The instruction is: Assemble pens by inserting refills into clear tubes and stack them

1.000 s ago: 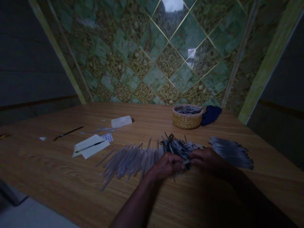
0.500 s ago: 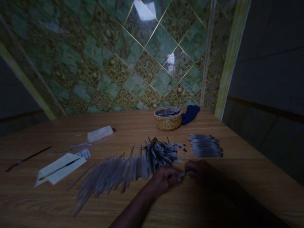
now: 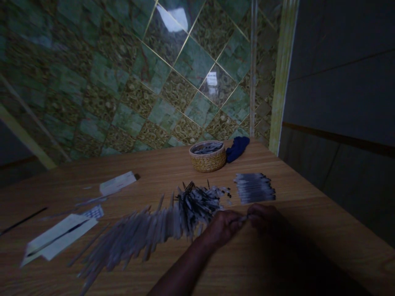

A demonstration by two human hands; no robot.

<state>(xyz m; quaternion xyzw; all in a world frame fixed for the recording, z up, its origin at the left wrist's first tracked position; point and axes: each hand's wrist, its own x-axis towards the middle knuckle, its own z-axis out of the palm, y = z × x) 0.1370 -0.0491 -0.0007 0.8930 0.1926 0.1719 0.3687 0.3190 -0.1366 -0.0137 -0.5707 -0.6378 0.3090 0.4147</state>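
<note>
My left hand [image 3: 224, 226] and my right hand [image 3: 262, 216] meet over the near part of the table, both with fingers closed. Between their fingertips shows a short pale bit of a pen [image 3: 244, 218]; the fingers hide most of it. Left of my hands lies a spread of clear pen barrels [image 3: 129, 234], roughly side by side. Adjoining it is a tangled heap of dark and clear pen parts [image 3: 197, 205], with small caps at its right. Just beyond my right hand lies a neat row of pens [image 3: 254, 188].
A woven basket [image 3: 208, 160] holding pens stands at the back, beside a dark blue cloth [image 3: 237, 149]. On the left of the wooden table [image 3: 160, 166] lie papers [image 3: 61, 236], a white box [image 3: 117, 183] and a thin dark stick [image 3: 24, 220]. A tiled wall rises behind.
The view has turned right, so the table's things sit further left. My hands stay together on the pen, now closer to the neat row, with less of the pen showing.
</note>
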